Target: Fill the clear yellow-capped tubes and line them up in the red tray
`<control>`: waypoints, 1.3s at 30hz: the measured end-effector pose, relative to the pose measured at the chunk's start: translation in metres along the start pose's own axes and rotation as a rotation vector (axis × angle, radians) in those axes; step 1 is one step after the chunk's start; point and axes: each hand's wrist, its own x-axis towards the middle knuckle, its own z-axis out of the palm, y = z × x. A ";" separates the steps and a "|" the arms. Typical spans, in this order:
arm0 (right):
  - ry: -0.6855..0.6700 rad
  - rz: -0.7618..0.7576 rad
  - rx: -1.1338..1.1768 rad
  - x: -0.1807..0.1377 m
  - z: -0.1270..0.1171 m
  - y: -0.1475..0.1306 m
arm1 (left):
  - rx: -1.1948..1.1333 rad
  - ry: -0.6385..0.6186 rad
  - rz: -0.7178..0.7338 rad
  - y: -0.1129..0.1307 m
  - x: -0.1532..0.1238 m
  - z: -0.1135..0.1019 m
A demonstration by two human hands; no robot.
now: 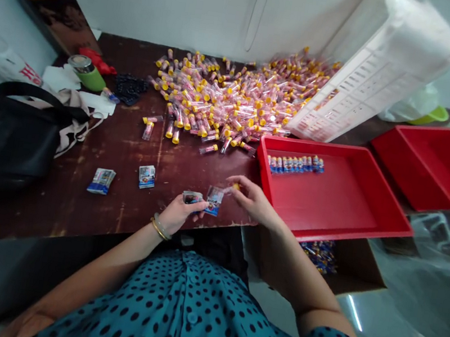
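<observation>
My left hand (179, 211) is closed on a small stack of printed stickers (192, 197), and one sticker (214, 200) sticks out between both hands. My right hand (252, 198) pinches a clear tube with a yellow cap (233, 187) against that sticker. Both hands hover over the near edge of the dark wooden table (116, 208). A big heap of clear tubes with yellow caps (236, 99) lies at the back. A row of labelled tubes (295, 164) sits in the near red tray (330, 208).
Two more sticker packs (101, 181) (147, 176) lie on the table to the left. A black bag (10, 137) and a green can (88, 74) are at far left. A tipped white crate (377, 73) and a second red tray (434, 167) stand on the right.
</observation>
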 end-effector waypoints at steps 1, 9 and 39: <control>0.053 0.046 0.055 0.001 -0.004 0.000 | 0.008 -0.012 -0.010 0.001 0.000 -0.002; 0.112 0.178 0.282 0.003 -0.021 -0.010 | 0.080 -0.089 -0.113 0.007 -0.003 -0.011; -0.037 0.070 0.197 0.002 -0.009 -0.006 | 0.041 -0.193 -0.210 0.004 0.002 -0.016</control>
